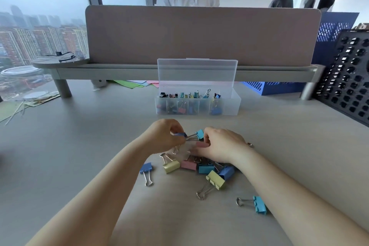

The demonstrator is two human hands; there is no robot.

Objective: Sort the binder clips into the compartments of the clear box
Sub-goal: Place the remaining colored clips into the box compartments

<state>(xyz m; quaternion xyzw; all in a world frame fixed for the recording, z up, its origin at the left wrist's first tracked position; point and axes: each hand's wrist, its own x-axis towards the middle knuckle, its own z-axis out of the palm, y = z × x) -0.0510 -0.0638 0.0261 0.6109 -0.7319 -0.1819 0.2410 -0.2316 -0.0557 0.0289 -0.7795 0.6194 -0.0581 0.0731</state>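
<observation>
Our left hand [165,136] pinches a small blue clip [180,135], and our right hand [221,146] pinches a pink clip [200,144]. The loose pile of clips [171,167] lies just under both hands, with the clear box [234,106] beyond them.

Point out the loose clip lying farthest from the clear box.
The teal clip, alone beside the right forearm, handles pointing left. The other loose clips all lie nearer the clear box.
</observation>
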